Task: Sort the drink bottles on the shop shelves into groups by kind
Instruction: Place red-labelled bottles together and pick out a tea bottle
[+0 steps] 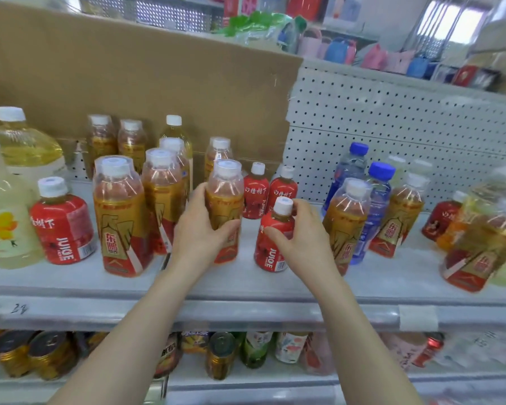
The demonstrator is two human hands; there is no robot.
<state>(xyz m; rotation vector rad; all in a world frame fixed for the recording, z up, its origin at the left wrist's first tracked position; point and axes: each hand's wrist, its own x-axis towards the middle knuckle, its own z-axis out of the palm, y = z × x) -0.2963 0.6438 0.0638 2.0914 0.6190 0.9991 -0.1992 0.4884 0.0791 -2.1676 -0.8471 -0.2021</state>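
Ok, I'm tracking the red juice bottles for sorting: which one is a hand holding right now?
The red juice bottle farthest forward: the right hand grips it just below its cap. The others stand untouched.

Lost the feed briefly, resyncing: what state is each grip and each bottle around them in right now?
left grip: curled round gold-label bottle
right grip: curled round small red juice bottle
gold-label bottle: upright, capped, held
small red juice bottle: upright, capped, held
two red juice bottles behind: upright, capped, untouched
blue water bottles: upright, capped, untouched
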